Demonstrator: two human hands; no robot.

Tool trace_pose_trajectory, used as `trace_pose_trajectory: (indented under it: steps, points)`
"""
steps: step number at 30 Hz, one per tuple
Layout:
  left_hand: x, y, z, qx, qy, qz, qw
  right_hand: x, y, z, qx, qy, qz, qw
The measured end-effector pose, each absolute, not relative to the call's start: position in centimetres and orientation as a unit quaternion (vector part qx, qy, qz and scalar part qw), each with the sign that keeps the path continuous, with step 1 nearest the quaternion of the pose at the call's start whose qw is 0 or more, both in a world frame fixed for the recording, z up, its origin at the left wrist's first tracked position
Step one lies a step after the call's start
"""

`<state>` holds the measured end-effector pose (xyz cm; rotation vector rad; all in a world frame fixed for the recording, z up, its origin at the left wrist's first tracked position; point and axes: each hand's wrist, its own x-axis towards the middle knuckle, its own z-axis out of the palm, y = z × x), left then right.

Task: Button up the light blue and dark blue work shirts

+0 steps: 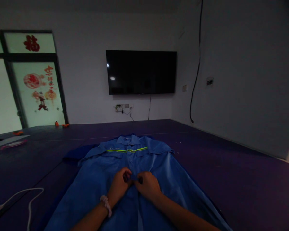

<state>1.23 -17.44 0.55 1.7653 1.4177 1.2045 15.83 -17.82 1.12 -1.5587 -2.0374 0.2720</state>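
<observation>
A blue work shirt [93, 179] with a yellow-green stripe across the chest lies flat on a dark purple surface [231, 173], collar away from me. My left hand [119, 186] and my right hand [148, 185] meet at the shirt's front placket, about halfway down. Both hands pinch the fabric there, fingertips almost touching each other. A pale scrunchie sits on my left wrist. What lies between the fingertips is too small to make out.
A white cable [29, 199] curls at the lower left. Papers and a pink item [12, 143] lie at the far left. A black television [141, 72] hangs on the back wall. A window with red decorations [38, 86] is at the left.
</observation>
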Motion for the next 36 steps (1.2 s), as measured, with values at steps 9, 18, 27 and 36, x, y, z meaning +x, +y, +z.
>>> trace_pose_trajectory:
  steps: [9, 18, 27, 36]
  points:
    - [1.3, -18.2, 1.4, 0.718, 0.523, 0.400, 0.226, 16.2, -15.6, 0.4, -0.532, -0.697, 0.275, 0.394]
    - [1.1, -17.8, 1.2, 0.700, 0.503, 0.419, 0.285, 16.2, -15.0, -0.7, -0.468, -0.683, 0.337, 0.448]
    - [1.0, -17.6, 1.3, 0.617, 0.497, 0.501, 0.347, 16.0, -15.4, -0.4, -0.411, -0.696, 0.360, 0.466]
    - [1.0, -17.5, 1.0, 0.605, 0.485, 0.504, 0.380, 15.8, -15.4, -0.7, -0.429, -0.686, 0.353, 0.471]
